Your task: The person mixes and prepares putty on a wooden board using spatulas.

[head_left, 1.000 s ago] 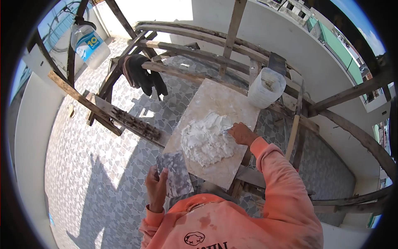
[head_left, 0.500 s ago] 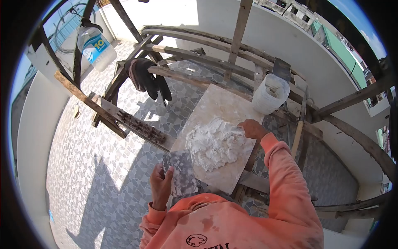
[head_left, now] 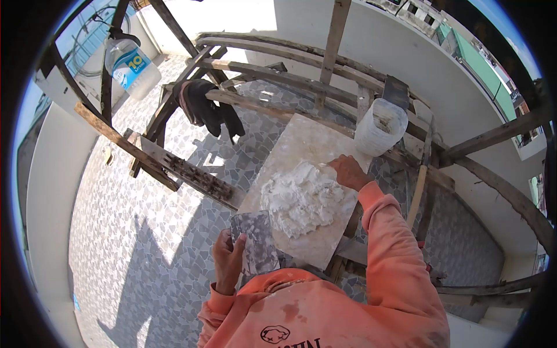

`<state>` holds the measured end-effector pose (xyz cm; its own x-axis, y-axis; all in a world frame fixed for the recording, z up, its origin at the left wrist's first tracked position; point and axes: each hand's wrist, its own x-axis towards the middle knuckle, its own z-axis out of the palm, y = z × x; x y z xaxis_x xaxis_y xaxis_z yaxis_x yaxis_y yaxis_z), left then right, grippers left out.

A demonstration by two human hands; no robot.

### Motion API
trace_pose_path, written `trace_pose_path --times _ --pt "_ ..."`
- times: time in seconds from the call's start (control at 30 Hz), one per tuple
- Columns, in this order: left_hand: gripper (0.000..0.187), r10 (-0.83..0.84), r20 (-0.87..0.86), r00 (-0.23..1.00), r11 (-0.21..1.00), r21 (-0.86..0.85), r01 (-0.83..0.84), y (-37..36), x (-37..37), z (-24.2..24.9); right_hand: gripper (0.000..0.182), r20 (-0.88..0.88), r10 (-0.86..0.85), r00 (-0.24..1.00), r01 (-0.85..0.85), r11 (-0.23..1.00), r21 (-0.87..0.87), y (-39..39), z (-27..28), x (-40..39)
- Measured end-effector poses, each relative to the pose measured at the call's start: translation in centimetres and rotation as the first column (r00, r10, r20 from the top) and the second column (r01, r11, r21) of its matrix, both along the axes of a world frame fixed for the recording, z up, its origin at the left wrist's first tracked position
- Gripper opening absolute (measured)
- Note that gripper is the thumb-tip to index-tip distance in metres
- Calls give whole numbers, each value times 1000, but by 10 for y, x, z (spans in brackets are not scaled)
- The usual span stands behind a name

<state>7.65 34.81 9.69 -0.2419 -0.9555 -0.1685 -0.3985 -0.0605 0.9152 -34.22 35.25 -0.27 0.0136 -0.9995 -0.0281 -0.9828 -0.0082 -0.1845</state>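
White, thick paste (head_left: 301,200) is lying in a rough heap on the pale board (head_left: 290,142), covering its middle and reaching close to its right edge. The board is resting over old wooden beams (head_left: 255,103), and I cannot tell whether something is fixing it there. For this reason I am judging that too much pressure near one side could make it tip or slide, and the paste could drop to the tiled floor (head_left: 174,284). A strong push to the right could also send some paste over that edge.

My right hand (head_left: 350,172) is hovering at the far right border of the heap, maybe touching it. The wrist is bending inward, the fingers are curling, and their tips are pointing left; I cannot tell if they are gripping a tool. The arm, in its orange sleeve (head_left: 390,232), is stretching forward.

My left hand (head_left: 228,258) is clamping the dark, smeared plate (head_left: 256,240), with the thumb pressing on its face, near the board's lower left edge. If this thumb is loosening, the plate could slip. My two hands are staying well apart.

Farther out, the plastic bucket (head_left: 374,133) is standing by the board's far right corner; a careless swing of my right hand could knock it. On the left, a dark cloth (head_left: 200,107) is hanging over the beams.
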Motion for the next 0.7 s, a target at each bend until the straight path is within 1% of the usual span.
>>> trace_pose_path --times 0.1,0.13,0.2,0.23,0.27,0.3,0.37,0.4,0.5,0.53,0.63,0.67,0.7 --pt "26 11 22 1000 1000 17 -11 0 -5 7 30 -43 86 995 -82 991 103 10 -49 24" --pt "26 16 -13 1000 1000 16 -16 -1 -3 4 27 -121 142 982 -123 980 153 21 -49 35" --pt "26 37 -87 996 999 19 -36 -2 1 -6 26 -58 162 985 -150 974 170 29 -39 23" --pt "25 44 -77 996 999 24 -42 -1 4 -8 26 -21 165 986 -158 971 182 37 -33 18" --pt "25 44 -68 997 999 30 -43 -2 6 -9 26 12 133 991 -133 983 130 43 -11 12" --pt "25 44 -64 997 999 34 -42 -2 5 -13 27 18 80 997 -81 991 107 44 -1 6" --pt "25 59 -135 989 996 77 -48 1 1 -16 27 35 -26 999 24 998 60 47 10 -1" --pt "25 67 -171 983 994 95 -51 2 -1 -17 35 32 -67 997 66 997 31 50 12 8" --pt "25 10 -10 1000 997 76 -9 -1 -5 -11 33 10 -10 1000 11 997 -75 72 -43 44" --pt "26 3 2 1000 996 84 -3 -1 -6 -8 34 -52 14 999 -15 1000 -18 77 -39 60" --pt "25 -16 19 1000 994 110 14 -1 -12 -4 36 184 4 983 0 1000 -23 80 -15 44" --pt "25 -28 15 999 993 115 26 -1 -14 -4 39 252 -77 965 93 994 -52 81 -7 37" --pt "24 -40 8 999 992 116 39 -3 -16 -4 39 196 -122 973 134 990 -50 79 -1 34"
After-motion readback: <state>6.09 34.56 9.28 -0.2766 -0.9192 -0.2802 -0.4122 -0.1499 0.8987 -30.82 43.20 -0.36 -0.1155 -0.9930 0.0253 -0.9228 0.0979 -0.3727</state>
